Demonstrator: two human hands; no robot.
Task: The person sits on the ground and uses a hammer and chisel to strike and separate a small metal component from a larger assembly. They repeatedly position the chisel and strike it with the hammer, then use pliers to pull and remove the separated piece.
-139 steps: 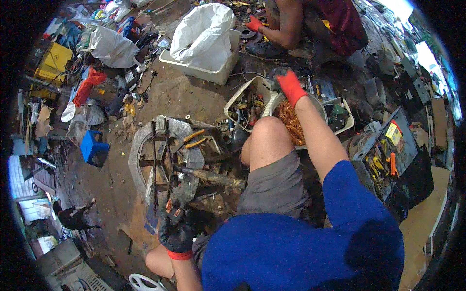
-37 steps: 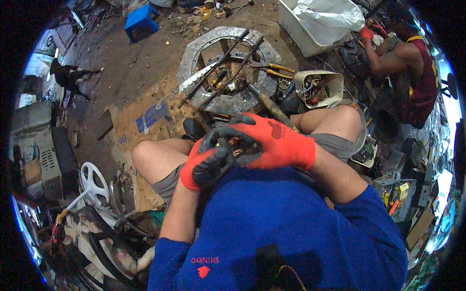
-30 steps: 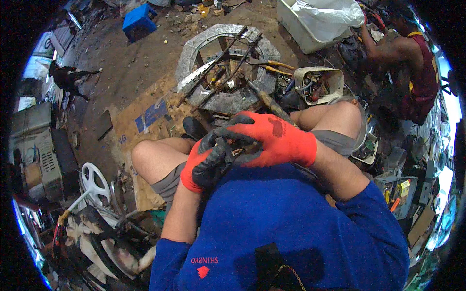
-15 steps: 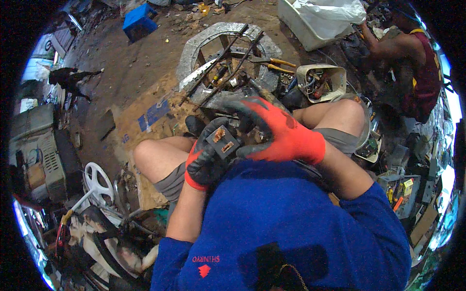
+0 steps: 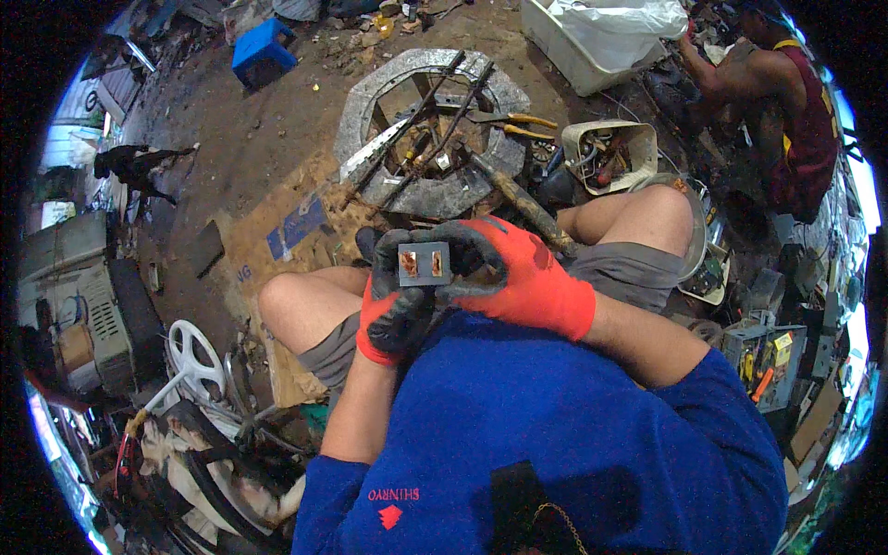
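Note:
I sit on the ground with both knees up. Between my gloved hands I hold a small grey rectangular block [image 5: 425,263] with two copper-coloured windows on its face. My left hand [image 5: 396,310], in a black and red glove, grips it from below. My right hand [image 5: 518,277], in a red glove with dark fingertips, grips its right side. Just beyond my hands lies a grey octagonal metal frame [image 5: 435,190] with long rods and a hammer [image 5: 518,203] across it.
A white tub of scrap parts [image 5: 610,153] stands by my right knee. Another person [image 5: 786,102] crouches at the upper right beside a white bin with a sack [image 5: 601,37]. A blue stool [image 5: 262,51] sits far left. A white wheel [image 5: 190,356] and machine casings crowd the left.
Earlier my right hand reached into the scrap tub. Since then both hands came together in front of my chest, and the block has been turned so its windowed face points up at me.

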